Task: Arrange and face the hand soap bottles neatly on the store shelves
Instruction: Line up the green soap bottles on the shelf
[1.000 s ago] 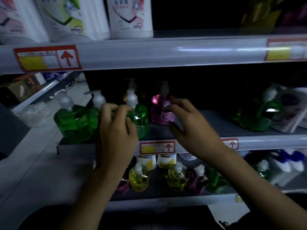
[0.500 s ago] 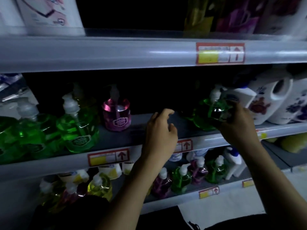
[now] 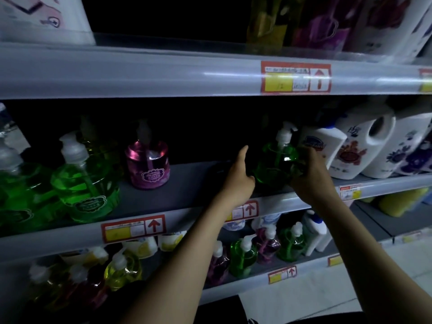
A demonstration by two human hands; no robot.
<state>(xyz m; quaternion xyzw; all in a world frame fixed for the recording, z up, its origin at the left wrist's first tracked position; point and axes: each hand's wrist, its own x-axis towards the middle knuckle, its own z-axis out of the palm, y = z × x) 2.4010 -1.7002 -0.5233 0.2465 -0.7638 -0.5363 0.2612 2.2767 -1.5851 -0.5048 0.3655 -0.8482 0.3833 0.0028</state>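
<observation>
Moved: left hand (image 3: 238, 181) now against green bottle (image 3: 275, 164).
Hands: right hand (image 3: 308, 174) grips it too, steadying to face it.

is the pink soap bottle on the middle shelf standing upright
Upright: the pink soap bottle sits flat on the middle shelf, pump pointing up.

Both bare arms are reaching up and forward from the bottom of the view, elbows low, forearms angling in toward each other. The left hand (image 3: 238, 177) is sitting with the thumb sticking straight up and the fingers (image 3: 248, 181) curling away out of sight, so can't tell what they're touching. The right hand (image 3: 309, 175) is a bit higher, back of the hand facing the camera, its fingers wrapping round something in front of it.
</observation>
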